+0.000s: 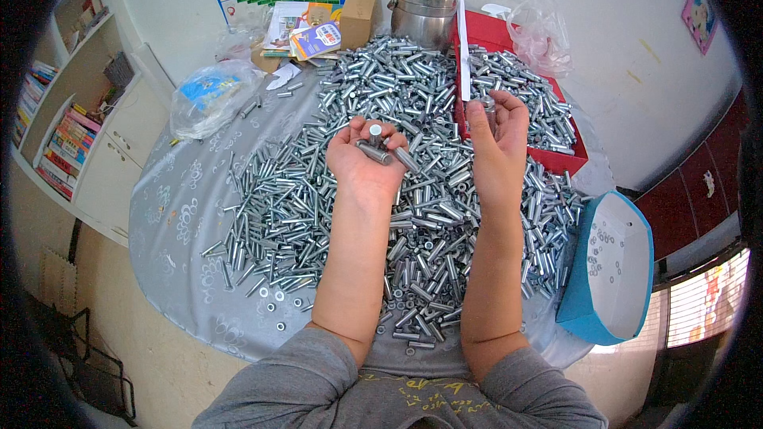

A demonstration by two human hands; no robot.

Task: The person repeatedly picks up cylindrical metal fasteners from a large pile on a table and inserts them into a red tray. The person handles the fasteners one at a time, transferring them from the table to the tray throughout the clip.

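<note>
My left hand is raised palm up over the table and holds several short silver metal bolts, one standing on end between the fingertips. My right hand is lifted beside it and pinches one small silver bolt at its fingertips. Beneath both hands lies a large heap of the same silver bolts, spread across a round table with a grey patterned cloth.
A red tray filled with bolts sits at the back right, a white strip across it. A blue-and-white box holding small nuts hangs off the right edge. A steel pot, cardboard boxes, booklets and plastic bags stand at the back. Bookshelves are at left.
</note>
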